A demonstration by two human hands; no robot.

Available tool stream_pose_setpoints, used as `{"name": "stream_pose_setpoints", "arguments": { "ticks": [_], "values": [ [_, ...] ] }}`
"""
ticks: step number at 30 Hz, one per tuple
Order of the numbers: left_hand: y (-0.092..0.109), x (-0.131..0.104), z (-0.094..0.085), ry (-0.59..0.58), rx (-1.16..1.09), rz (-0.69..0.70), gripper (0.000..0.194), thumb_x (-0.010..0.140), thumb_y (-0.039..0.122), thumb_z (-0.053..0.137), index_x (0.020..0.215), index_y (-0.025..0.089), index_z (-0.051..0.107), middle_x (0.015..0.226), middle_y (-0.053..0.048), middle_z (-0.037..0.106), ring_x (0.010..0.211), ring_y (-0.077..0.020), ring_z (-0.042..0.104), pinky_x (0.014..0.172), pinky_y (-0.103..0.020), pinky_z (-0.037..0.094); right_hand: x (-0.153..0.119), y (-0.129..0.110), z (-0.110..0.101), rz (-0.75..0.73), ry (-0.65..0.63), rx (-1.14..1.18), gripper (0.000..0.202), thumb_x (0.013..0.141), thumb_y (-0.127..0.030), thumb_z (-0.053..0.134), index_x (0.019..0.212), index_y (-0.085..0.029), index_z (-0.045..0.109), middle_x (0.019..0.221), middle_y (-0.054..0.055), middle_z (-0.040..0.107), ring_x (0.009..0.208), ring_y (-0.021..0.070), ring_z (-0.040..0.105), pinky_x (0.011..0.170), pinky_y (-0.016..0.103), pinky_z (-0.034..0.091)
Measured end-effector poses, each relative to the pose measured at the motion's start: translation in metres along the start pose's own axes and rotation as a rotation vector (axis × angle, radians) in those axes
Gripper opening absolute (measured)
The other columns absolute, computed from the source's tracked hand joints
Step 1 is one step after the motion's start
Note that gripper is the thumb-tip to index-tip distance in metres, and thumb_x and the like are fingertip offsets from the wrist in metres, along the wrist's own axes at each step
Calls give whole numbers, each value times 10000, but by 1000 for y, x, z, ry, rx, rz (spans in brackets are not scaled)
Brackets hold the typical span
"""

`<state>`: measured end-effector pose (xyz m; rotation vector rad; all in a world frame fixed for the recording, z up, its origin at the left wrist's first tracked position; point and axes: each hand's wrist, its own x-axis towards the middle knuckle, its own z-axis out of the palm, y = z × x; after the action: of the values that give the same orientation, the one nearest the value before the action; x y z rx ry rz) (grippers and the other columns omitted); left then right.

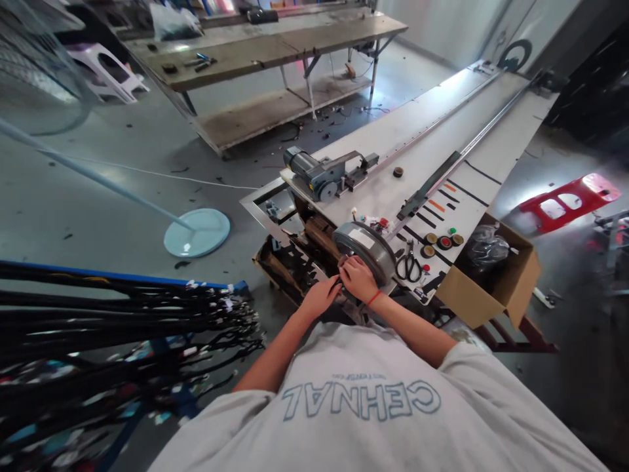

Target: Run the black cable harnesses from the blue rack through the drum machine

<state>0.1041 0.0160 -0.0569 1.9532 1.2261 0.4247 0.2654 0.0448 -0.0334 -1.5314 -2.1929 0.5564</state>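
My left hand (320, 295) and my right hand (360, 278) are close together at the near end of the long white table (363, 141). Both have curled fingers, gathered at something dark and too small to make out. Right beside my right hand stands a large grey round reel (366, 246) with a white label. A red string circles my right wrist. Black-handled scissors (409, 265) lie to the right of the reel, near several tape rolls (428, 251). Small connectors (383, 224) sit just behind the reel.
A motor unit (314, 172) stands on the table's left edge. An open cardboard box (472, 295) is at the right, bundled black cables (122, 321) hang at the left, and a red stool (570, 202) lies beyond the box.
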Motion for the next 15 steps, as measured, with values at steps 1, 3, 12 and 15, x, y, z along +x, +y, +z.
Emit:
{"name": "stream_pose_setpoints", "arguments": {
  "ticks": [1,3,12,15],
  "values": [
    [2,-2,1,17,23,-7,365,952,358,398,1187,159,595,982,-128,730,927,-269,688,871,-369,499,5,-1,2,25,-34,-27,288,973,-250,423,776,-192,625,924,101,659,977,208,613,977,360,435],
    [4,-6,3,28,55,-42,375,941,395,412,1170,173,609,1015,-134,724,931,-281,690,865,-373,505,19,-5,4,92,-126,-79,355,988,-270,420,695,-193,606,825,96,659,882,199,631,952,355,439],
    [35,42,37,425,208,-99,548,831,297,475,1334,82,481,1402,-225,476,1347,-349,402,1105,-478,344,-39,-17,-96,-205,-174,294,118,937,-257,518,940,-227,632,1051,64,654,1017,169,603,917,319,468],
    [56,75,40,435,183,-188,446,824,320,514,1191,81,599,1308,-241,536,1341,-413,372,1096,-569,301,-42,3,-159,-207,-113,310,153,948,-256,486,929,-223,634,1001,67,664,982,177,617,889,337,485]
  ]
}}
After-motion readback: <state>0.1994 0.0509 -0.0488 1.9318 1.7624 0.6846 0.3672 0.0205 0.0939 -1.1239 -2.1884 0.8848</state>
